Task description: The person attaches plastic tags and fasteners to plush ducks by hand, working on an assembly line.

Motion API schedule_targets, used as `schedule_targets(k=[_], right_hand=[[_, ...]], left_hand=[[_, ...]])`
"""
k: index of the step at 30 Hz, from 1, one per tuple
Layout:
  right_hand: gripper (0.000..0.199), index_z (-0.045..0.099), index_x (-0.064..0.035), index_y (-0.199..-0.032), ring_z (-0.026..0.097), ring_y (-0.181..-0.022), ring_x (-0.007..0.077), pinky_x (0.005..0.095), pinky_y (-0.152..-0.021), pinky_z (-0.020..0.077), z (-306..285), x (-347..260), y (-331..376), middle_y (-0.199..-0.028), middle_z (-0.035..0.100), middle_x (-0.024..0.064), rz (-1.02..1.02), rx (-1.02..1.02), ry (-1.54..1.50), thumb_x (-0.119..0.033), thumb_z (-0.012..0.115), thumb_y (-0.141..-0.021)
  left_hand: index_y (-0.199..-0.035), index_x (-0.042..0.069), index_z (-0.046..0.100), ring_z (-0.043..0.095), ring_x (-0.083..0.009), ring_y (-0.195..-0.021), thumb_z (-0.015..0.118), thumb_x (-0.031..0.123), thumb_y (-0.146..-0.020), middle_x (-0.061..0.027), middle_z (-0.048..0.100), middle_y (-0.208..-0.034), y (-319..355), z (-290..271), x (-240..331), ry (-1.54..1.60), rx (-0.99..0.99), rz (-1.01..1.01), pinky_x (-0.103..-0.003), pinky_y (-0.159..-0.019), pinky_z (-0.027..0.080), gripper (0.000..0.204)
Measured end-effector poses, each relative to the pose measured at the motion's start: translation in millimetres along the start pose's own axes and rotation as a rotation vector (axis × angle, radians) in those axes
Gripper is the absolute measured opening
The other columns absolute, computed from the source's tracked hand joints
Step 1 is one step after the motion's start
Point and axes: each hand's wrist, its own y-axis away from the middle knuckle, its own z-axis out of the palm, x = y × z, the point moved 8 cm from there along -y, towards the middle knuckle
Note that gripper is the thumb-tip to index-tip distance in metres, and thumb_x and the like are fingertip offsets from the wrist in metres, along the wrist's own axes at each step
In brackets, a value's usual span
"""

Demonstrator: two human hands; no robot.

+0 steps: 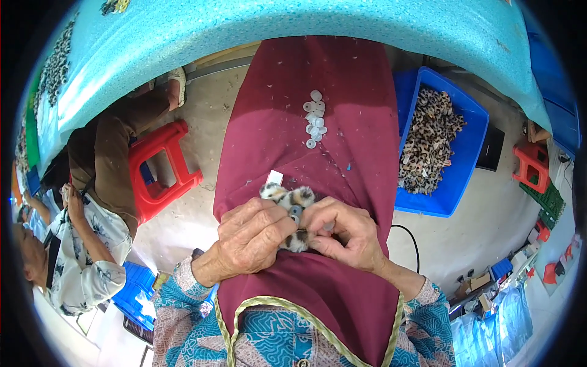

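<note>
On my lap is a small furry plush piece (298, 242) in white, black and tan, with a blank-looking white tag (275, 178) at its far end. My left hand (254, 235) is closed on its left side, fingers curled over it. A round greyish plastic disc (296, 211) shows on the plush between my hands. My right hand (347, 237) presses against the plush's right side, and a small translucent disc (329, 226) is pinched between its thumb and fingers. Farther up the maroon apron (263, 128) lies a cluster of similar translucent plastic discs (315, 121).
A turquoise-covered table (342, 27) spans the far side. To the right stands a blue bin (468, 153) full of spotted plush pieces (431, 137). At left are a red stool (160, 168) and a seated person in a patterned shirt (92, 244). Another red stool (531, 166) is farther right.
</note>
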Motion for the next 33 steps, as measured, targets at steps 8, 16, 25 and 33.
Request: schedule_targets(k=[8,16,25,33], right_hand=[[0.015,0.056,-0.0013,-0.098,0.054,-0.068,0.0088,0.0234,-0.058,0.0446,16.6,15.5,-4.7,-0.083,0.059,0.0029,0.150,-0.238,-0.084,-0.004,0.060,-0.084],[0.020,0.056,0.0034,-0.101,0.059,-0.074,0.0105,0.0243,-0.070,0.0497,-22.3,14.9,-29.8,-0.086,0.062,0.0060,0.270,0.116,-0.170,0.003,0.044,-0.086],[0.014,0.061,0.0002,-0.094,0.064,-0.069,0.0150,0.0240,-0.063,0.0516,-0.3,6.9,-50.9,-0.080,0.065,0.0093,0.069,-0.026,0.306,0.002,0.054,-0.082],[0.022,0.061,-0.0029,-0.097,0.063,-0.074,0.0271,0.0350,-0.065,0.0514,9.4,5.8,-43.8,-0.086,0.064,0.0126,-0.115,0.059,0.378,0.000,0.061,-0.075]], left_hand=[[-0.082,-0.001,0.061,0.063,-0.0243,-0.070,0.060,-0.002,-0.059,-0.0119,0.062,-0.078,9.7,-3.2,-11.1,0.092,-0.175,0.081,-0.032,-0.062,0.054,0.023],[-0.083,-0.001,0.061,0.064,-0.0252,-0.072,0.060,-0.003,-0.063,-0.0128,0.063,-0.080,21.0,4.5,-20.3,0.087,-0.138,0.040,-0.032,-0.062,0.054,0.021],[-0.083,0.001,0.062,0.064,-0.0253,-0.072,0.061,-0.002,-0.065,-0.0115,0.063,-0.080,21.7,11.7,-23.4,0.103,-0.094,0.025,-0.031,-0.058,0.053,0.019],[-0.086,0.002,0.063,0.062,-0.0233,-0.071,0.065,0.000,-0.061,-0.0085,0.063,-0.079,21.9,14.0,-25.1,0.089,-0.072,0.005,-0.031,-0.058,0.052,0.025]])
